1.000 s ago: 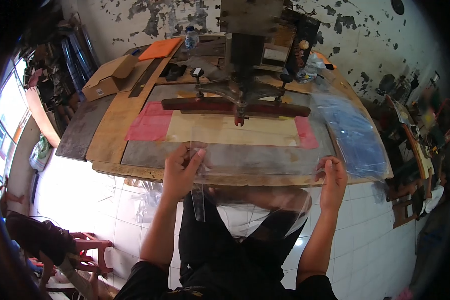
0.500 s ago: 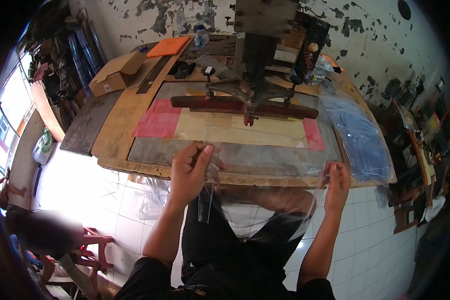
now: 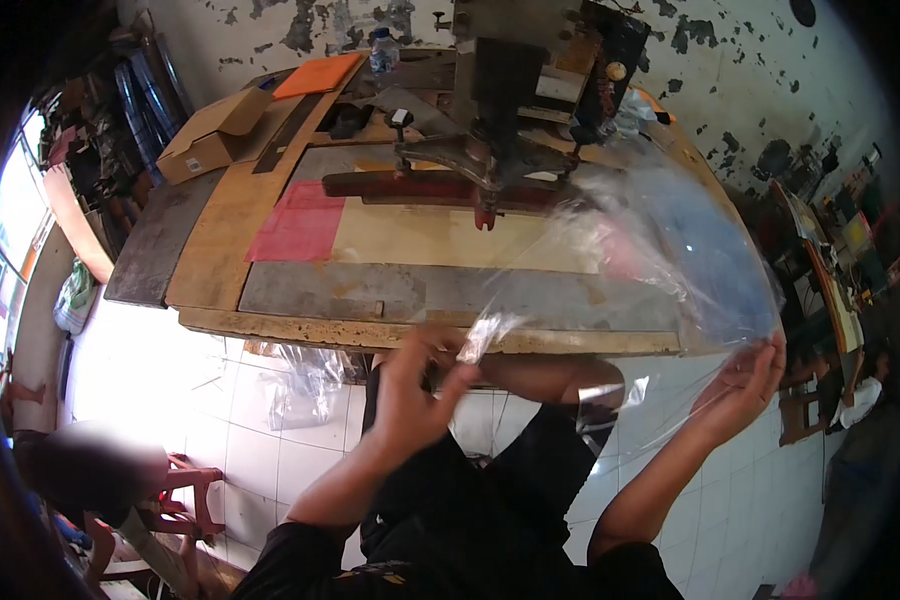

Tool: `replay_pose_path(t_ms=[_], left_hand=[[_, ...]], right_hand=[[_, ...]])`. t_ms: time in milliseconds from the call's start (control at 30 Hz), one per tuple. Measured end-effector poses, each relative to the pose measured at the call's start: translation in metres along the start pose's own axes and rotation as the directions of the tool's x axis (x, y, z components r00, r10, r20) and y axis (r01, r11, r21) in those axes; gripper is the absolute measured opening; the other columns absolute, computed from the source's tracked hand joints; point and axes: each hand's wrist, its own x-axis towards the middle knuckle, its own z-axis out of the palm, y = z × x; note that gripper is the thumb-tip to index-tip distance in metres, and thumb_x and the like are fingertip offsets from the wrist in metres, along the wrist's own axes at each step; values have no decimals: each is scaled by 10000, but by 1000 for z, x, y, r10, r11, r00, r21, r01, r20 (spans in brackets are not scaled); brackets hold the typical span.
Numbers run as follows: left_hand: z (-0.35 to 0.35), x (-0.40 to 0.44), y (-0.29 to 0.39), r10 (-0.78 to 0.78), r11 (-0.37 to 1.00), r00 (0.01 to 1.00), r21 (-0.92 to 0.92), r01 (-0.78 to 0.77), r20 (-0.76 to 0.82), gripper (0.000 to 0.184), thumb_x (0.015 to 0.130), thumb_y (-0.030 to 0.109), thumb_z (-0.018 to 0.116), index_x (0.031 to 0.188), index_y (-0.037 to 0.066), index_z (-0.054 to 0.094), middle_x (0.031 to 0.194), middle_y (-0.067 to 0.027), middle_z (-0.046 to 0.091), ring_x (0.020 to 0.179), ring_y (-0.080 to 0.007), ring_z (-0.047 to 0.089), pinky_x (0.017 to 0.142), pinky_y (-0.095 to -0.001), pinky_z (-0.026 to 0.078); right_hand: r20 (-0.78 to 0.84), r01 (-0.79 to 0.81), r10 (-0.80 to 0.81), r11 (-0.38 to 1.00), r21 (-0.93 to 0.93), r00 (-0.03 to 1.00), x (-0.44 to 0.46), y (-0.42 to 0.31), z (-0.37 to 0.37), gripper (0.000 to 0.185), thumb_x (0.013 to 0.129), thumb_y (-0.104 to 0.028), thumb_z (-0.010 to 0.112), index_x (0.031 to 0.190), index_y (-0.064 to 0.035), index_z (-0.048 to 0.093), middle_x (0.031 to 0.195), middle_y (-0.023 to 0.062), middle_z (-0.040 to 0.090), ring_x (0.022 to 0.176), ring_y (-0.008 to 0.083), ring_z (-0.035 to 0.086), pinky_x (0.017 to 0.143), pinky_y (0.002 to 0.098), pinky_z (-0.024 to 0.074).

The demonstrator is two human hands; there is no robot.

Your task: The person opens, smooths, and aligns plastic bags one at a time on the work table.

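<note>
A clear plastic sheet (image 3: 540, 275) stretches, blurred and shiny, from near my left hand up over the right side of the work table. My right hand (image 3: 742, 392) is closed on its lower right part, past the table's front edge. My left hand (image 3: 415, 390) is at the table's front edge, smeared by motion, its thumb and fingers apart. A bright crumpled corner of the sheet lies right beside those fingertips; whether they touch it is unclear. Beyond the hands, a press head with a red-brown bar (image 3: 420, 187) hangs over a cream sheet with a pink left end (image 3: 295, 225).
Bluish clear plastic sheets (image 3: 715, 250) lie stacked at the table's right. A cardboard box (image 3: 210, 140), an orange folder (image 3: 318, 75) and a bottle (image 3: 382, 50) stand at the back left. Loose plastic (image 3: 305, 385) hangs below the front edge. Another person (image 3: 90, 480) sits at lower left.
The clear sheet has swung up and to the right from above my lap. My right hand has moved right with it. My left hand has shifted slightly right and down, its fingers parting.
</note>
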Motion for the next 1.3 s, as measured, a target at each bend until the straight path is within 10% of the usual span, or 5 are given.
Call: replay_pose_path(t_ms=[133, 533, 700, 967, 1300], left_hand=[[33, -20, 14, 60, 998, 871, -9, -64, 487, 544, 970, 257, 745, 1427, 19, 569, 1392, -208, 644, 1345, -341, 602, 1098, -456, 482], [82, -26, -1, -82, 865, 838, -379, 329, 539, 598, 997, 316, 770, 1447, 18, 514, 1397, -134, 622, 1346, -221, 584, 1163, -401, 425], [55, -13, 11, -270, 802, 451, -60, 594, 851, 295, 1044, 320, 719, 1000, 29, 736, 820, -7, 658, 874, -80, 618, 805, -274, 493], [-9, -5, 6, 253, 513, 633, -656, 553, 732, 317, 1084, 258, 634, 1084, -46, 723, 934, -39, 707, 820, -85, 609, 708, -248, 485], [-80, 13, 46, 339, 519, 710, -752, 406, 617, 361, 1068, 239, 602, 836, -36, 634, 882, -251, 751, 647, -244, 687, 597, -343, 528]], right_hand=[[-17, 199, -200, 979, -47, 980, -6, -6, -13, 232, 1073, -181, 616, 1217, -9, 675, 1228, 45, 656, 839, 99, 572, 771, 273, 463], [-62, 313, -321, 943, -112, 945, -46, -32, 16, 523, 1095, -168, 543, 591, -69, 444, 1448, 126, 556, 826, 135, 541, 814, 326, 469], [145, 432, -408, 870, -236, 901, -53, -39, 0, 438, 1141, -291, 399, 1145, 80, 631, 1479, 139, 534, 888, 151, 556, 786, 310, 454], [430, 789, -686, 363, -496, 587, -55, -18, -34, 726, 1043, -482, 596, 1579, -70, 331, 1255, 171, 562, 1085, 273, 604, 921, 455, 499], [513, 777, -587, 526, -346, 626, -70, -25, -21, 697, 943, -222, 769, 1506, -39, 401, 1206, 190, 568, 1101, 330, 607, 873, 433, 542]])
